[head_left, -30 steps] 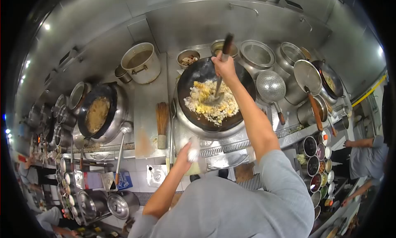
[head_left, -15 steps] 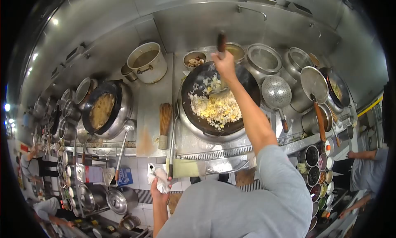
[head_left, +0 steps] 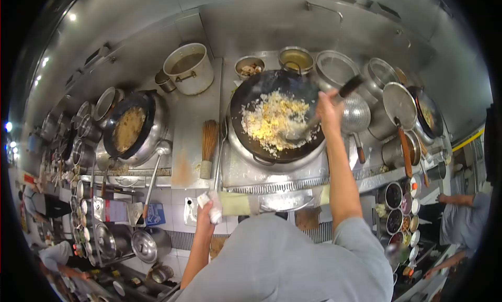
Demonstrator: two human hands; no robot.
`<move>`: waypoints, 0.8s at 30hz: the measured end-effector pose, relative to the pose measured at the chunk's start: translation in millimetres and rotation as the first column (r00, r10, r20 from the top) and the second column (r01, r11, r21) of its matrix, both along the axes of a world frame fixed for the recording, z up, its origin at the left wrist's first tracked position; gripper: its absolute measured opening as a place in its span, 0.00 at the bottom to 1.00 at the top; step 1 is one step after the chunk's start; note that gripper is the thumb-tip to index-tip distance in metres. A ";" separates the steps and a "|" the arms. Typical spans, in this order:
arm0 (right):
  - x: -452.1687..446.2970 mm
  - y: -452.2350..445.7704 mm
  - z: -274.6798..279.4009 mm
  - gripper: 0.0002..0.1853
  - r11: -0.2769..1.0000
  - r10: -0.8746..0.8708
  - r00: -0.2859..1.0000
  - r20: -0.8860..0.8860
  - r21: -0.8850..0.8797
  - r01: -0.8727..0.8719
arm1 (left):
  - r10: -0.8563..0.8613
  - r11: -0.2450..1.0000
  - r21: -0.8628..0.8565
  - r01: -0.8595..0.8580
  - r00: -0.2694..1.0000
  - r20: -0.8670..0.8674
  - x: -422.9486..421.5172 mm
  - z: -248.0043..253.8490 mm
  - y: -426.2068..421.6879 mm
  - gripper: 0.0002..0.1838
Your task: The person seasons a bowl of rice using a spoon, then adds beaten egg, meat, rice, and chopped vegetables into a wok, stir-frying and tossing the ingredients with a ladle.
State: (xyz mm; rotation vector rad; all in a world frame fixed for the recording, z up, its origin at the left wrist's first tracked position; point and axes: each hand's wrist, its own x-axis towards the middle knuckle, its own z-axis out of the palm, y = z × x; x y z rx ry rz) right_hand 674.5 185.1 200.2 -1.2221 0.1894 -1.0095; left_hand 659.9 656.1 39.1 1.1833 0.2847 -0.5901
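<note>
A large black wok (head_left: 251,90) sits on the stove, holding fried rice with yellow egg (head_left: 277,116). My right hand (head_left: 329,113) is closed round the dark handle of a wok spatula (head_left: 349,86). Its metal end, blurred by motion, is down in the rice at the wok's right side. Low at the left, in front of the stove, my left hand (head_left: 205,215) grips a bunched white cloth (head_left: 213,210). The cloth hides part of the fingers.
A bamboo brush (head_left: 208,150) lies left of the wok, near a tall pot (head_left: 188,74). Another wok (head_left: 130,126) with food stands farther left. A perforated strainer (head_left: 356,113) is to the right. Ingredient bowls (head_left: 395,196) line the lower right; other people (head_left: 463,218) stand at the sides.
My right hand has moved right and toward me, tilting the spatula's handle to the right. The rice has shifted in the wok. My left hand, still holding the cloth, has risen slightly.
</note>
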 end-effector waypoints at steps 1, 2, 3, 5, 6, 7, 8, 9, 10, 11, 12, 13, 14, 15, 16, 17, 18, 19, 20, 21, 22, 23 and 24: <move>10.3 -12.3 -22.6 0.14 0.987 0.137 0.991 0.008 0.083 -0.137 | -0.014 1.000 0.010 0.014 1.000 -0.009 -4.6 2.0 4.6 0.20; 19.5 -14.4 -22.8 0.13 0.985 0.114 0.991 0.066 0.125 -0.122 | -0.016 1.000 0.006 0.016 1.000 -0.008 -0.6 5.0 0.1 0.21; 20.2 -5.4 -9.1 0.13 0.987 0.107 0.991 0.079 0.109 -0.115 | -0.012 1.000 -0.004 0.012 1.000 0.002 9.5 8.0 -7.4 0.22; 22.1 27.3 18.8 0.13 0.987 -0.083 0.993 0.089 0.143 0.070 | 0.011 0.999 -0.037 -0.008 0.995 0.095 16.5 6.7 -11.5 0.23; 46.0 27.4 6.4 0.12 0.981 -0.090 0.984 -0.154 0.157 0.114 | 0.011 1.000 0.020 -0.014 0.991 0.134 14.3 9.3 -8.9 0.23; 72.0 11.4 -15.9 0.11 0.976 0.085 0.995 -0.049 0.206 -0.073 | -0.006 0.996 0.092 -0.010 0.986 0.164 8.0 14.5 0.1 0.23; 72.0 14.4 -3.4 0.12 0.969 0.089 0.996 -0.017 0.232 -0.083 | 0.015 0.995 0.095 -0.032 0.985 0.171 4.7 24.6 -0.8 0.24; 79.0 15.8 18.6 0.13 0.965 0.098 0.995 0.031 0.243 -0.102 | 0.022 0.996 0.085 -0.039 0.982 0.188 8.3 24.2 3.3 0.24; 88.3 17.0 23.5 0.13 0.966 0.106 0.993 0.044 0.231 -0.114 | -0.004 0.990 0.137 -0.025 0.979 0.204 4.6 20.2 13.1 0.27; 96.0 20.7 22.5 0.13 0.980 0.084 0.996 0.030 0.177 -0.087 | -0.026 0.981 0.191 -0.015 0.977 0.213 1.6 14.6 20.6 0.30; 100.9 25.1 13.6 0.13 0.990 0.057 0.998 0.007 0.131 -0.058 | 0.014 0.981 0.183 -0.062 0.968 0.250 -2.1 12.9 25.4 0.25; 117.9 28.0 7.8 0.13 0.986 0.129 0.991 -0.031 0.112 -0.125 | 0.013 0.979 0.193 -0.061 0.970 0.242 -8.8 10.4 34.3 0.25; 122.2 18.6 5.8 0.13 0.988 0.108 0.994 -0.015 0.113 -0.106 | 0.059 0.978 0.184 -0.103 0.972 0.228 -13.6 6.2 40.5 0.26; 124.0 16.7 24.2 0.13 0.991 0.090 0.996 0.012 0.101 -0.091 | 0.111 0.975 0.162 -0.149 0.969 0.222 -12.3 1.7 40.3 0.27; 123.3 17.2 26.4 0.13 0.991 0.089 0.996 0.014 0.096 -0.090 | 0.111 0.976 0.156 -0.148 0.968 0.224 -13.6 -2.6 44.9 0.27; 122.1 18.5 27.7 0.13 0.990 0.082 0.995 0.061 0.106 -0.089 | 0.124 0.976 0.150 -0.159 0.968 0.220 -14.2 -7.7 50.3 0.27; 121.7 20.1 27.1 0.13 0.989 0.076 0.992 0.103 0.122 -0.088 | 0.136 0.974 0.150 -0.170 0.968 0.212 -15.0 -10.5 53.7 0.26; 138.9 25.8 15.3 0.13 0.994 -0.022 0.994 -0.106 0.103 0.033 | 0.136 0.974 0.151 -0.169 0.968 0.209 -15.6 -7.7 52.0 0.26; 142.9 17.5 7.3 0.13 0.990 0.074 0.996 -0.056 0.121 -0.067 | 0.160 0.978 0.113 -0.176 0.977 0.140 -17.4 -4.6 50.5 0.25; 144.6 13.3 16.8 0.13 0.978 0.173 0.985 0.003 0.120 -0.172 | 0.186 0.980 0.061 -0.191 0.979 0.077 -13.3 -2.5 40.1 0.23; 141.6 14.1 20.9 0.13 0.979 0.171 0.985 0.003 0.114 -0.171 | 0.185 0.980 0.055 -0.189 0.980 0.077 -8.4 -3.7 30.9 0.23; 138.5 17.1 25.2 0.14 0.996 0.077 0.996 0.043 0.040 -0.079 | 0.094 0.996 -0.010 -0.094 0.995 0.022 -1.2 -8.4 18.2 0.22; 138.4 19.7 26.4 0.14 1.000 -0.013 0.996 0.087 -0.026 0.015 | 0.001 0.997 -0.076 -0.003 1.000 -0.029 4.1 -10.2 5.1 0.21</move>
